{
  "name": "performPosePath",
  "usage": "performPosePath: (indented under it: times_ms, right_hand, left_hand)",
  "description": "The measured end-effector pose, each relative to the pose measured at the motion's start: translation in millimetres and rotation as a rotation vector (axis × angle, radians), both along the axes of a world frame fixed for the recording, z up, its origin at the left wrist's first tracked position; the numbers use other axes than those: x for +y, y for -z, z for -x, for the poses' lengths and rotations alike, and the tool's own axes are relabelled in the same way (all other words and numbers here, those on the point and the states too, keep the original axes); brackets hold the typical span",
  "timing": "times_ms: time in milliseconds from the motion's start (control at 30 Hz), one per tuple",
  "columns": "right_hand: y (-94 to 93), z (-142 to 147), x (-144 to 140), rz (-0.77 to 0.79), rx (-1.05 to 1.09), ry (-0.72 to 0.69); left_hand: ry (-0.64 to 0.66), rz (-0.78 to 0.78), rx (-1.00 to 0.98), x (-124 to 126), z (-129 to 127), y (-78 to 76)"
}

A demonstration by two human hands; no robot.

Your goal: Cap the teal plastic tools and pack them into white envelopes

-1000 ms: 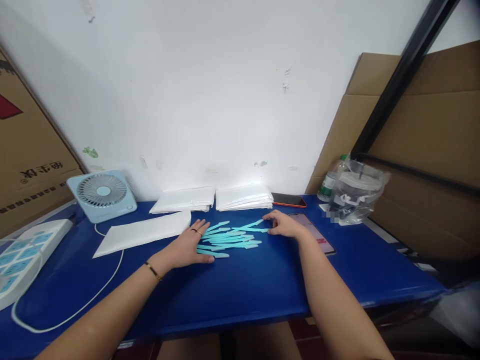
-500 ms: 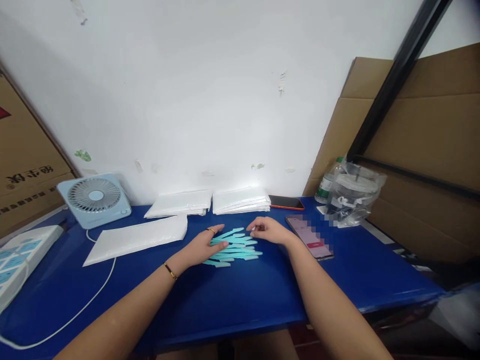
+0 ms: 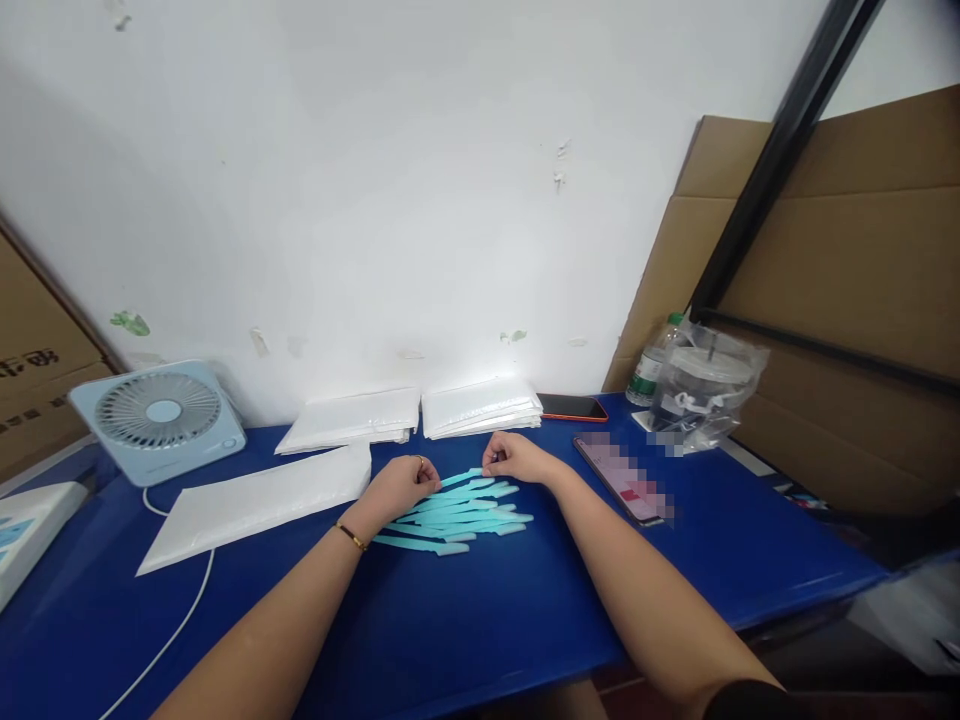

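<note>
Blue tabletop, smooth and slightly glossy, stands against a scuffed white wall. At far left sits a white power strip, then a pale blue square desk fan with a round grille and a thin white cable trailing toward the near edge. Next lies one flat white padded mailer, matte and rectangular, with two low stacks of white mailers behind it at the wall.

Status, as a judgement: the teal plastic sticks lie gathered in one loose fan at mid-tabletop, overlapping and not squared up; none appears to be inside a mailer, so any packing remains undone. Each stick is thin, flat and narrow, with a wider tab at one end.

The left hand, with a ring and a slim bracelet, rests at the left end of the pile, its grip curled closed over the stick ends. The right hand rests at the upper right end, its grip likewise pinched shut on the tips.

Further right: a dark phone lying flat, a second phone with red edging near the wall, a plastic bottle, a crinkled clear bag and brown cardboard sheets.
</note>
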State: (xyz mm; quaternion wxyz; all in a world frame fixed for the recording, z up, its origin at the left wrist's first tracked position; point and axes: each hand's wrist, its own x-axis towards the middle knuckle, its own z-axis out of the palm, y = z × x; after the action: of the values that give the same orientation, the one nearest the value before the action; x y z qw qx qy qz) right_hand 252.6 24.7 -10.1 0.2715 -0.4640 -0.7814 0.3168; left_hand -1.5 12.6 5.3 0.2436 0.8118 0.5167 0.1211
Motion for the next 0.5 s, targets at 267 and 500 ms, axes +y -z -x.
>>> performPosePath:
  times_ms: [267,500]
  right_hand:
    - [-0.1,-24.0,1.2,-0.059,-0.010,0.102]
    - [-6.1,-5.3,-11.5,-0.043,-0.058,-0.054]
  left_hand:
    - [-0.091,-0.168,0.022,0.3,10.4,-4.4]
    - [0.041,-0.078,0.002,-7.8,0.8,-5.8]
